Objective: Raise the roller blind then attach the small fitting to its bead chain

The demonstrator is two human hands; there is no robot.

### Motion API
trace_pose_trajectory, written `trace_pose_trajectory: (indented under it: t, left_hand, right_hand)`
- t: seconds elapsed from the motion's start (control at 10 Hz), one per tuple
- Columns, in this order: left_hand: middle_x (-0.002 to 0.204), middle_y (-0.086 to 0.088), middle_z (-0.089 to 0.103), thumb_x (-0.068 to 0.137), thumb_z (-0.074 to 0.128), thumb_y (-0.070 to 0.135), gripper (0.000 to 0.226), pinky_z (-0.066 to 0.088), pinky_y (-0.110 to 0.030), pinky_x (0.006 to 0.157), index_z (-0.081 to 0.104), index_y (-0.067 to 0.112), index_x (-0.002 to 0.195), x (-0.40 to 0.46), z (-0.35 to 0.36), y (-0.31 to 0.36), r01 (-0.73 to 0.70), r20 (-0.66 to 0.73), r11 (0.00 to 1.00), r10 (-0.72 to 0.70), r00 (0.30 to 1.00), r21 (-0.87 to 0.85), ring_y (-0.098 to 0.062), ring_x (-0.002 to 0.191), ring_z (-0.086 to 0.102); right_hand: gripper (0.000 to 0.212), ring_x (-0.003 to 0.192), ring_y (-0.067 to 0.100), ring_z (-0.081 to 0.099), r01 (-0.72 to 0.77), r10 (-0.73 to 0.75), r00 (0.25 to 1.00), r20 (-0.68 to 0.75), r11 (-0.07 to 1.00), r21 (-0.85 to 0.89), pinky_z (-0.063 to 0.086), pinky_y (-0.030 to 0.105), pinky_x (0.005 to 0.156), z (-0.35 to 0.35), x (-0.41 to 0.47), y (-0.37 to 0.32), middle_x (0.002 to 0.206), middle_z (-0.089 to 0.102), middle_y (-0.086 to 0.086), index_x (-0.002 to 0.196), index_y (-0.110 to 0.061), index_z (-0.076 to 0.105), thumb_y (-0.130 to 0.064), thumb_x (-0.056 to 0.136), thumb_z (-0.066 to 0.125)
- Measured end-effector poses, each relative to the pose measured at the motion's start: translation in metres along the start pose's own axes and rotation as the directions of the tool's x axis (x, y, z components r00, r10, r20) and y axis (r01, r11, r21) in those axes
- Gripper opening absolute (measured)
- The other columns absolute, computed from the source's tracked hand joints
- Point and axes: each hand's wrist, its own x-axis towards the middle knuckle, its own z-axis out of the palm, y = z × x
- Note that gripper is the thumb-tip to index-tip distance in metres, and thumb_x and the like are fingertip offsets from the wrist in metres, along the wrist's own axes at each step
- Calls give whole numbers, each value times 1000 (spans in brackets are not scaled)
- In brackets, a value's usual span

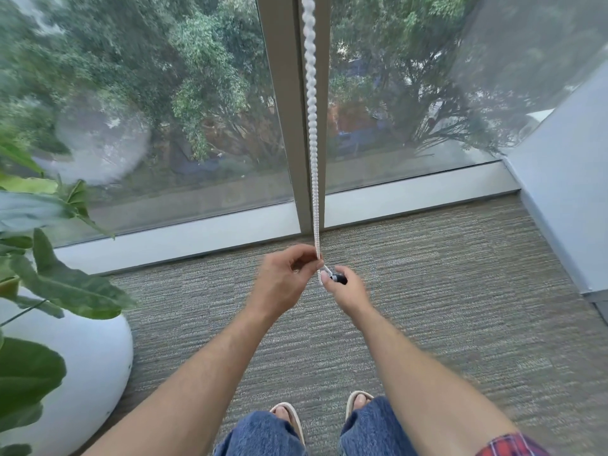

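A white bead chain [311,126] hangs straight down in front of the tan window post [283,110], its looped end just above the carpet. My left hand [286,279] pinches the chain near its bottom end between thumb and fingers. My right hand [345,287] holds a small black and white fitting [335,277] against the chain's lowest beads, right beside my left fingertips. A dark mesh roller blind [526,60] covers the upper part of the right pane; its lower edge is not plainly visible.
A large white round planter [82,357] with broad green leaves [65,284] stands at the left. A grey wall [566,192] closes in on the right. Grey carpet [427,291] lies between, with my feet in sandals near the bottom edge.
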Motion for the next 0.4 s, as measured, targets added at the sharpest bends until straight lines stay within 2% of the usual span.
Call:
trace_pose_trajectory:
  t: [0.1,0.2,0.3,0.4]
  left_hand:
    - [93,11,74,87,75,19,17,55,-16,80,75,20,104,0,0,-3,-26,38,997,23,999,76,0,87,68]
    - [98,6,74,88,74,20,19,56,-24,84,73,18,106,4,0,-8,-27,21,992,24,999,126,-7,90,68]
    - [113,7,72,90,71,29,27,50,-27,97,69,22,116,2,0,-12,9,40,973,-19,999,231,-7,104,63]
    - [134,5,63,93,66,33,37,35,-28,108,61,25,129,-5,-3,-15,43,88,927,-82,993,373,-11,125,54]
  right_hand:
    - [52,113,17,57,-30,24,998,54,992,120,47,43,101,1,4,4,131,57,-1,135,-22,53,-47,92,64]
    - [56,116,18,55,-38,27,996,89,991,131,45,46,102,0,4,2,138,58,2,135,-23,54,-56,91,59]
    - [78,132,26,49,-23,22,993,119,1000,8,39,54,111,-3,-3,-3,152,47,6,148,-21,41,-69,88,45]
    - [94,145,31,36,54,-37,994,102,984,-169,30,59,117,-5,-12,-7,160,35,7,154,-20,32,-81,82,32]
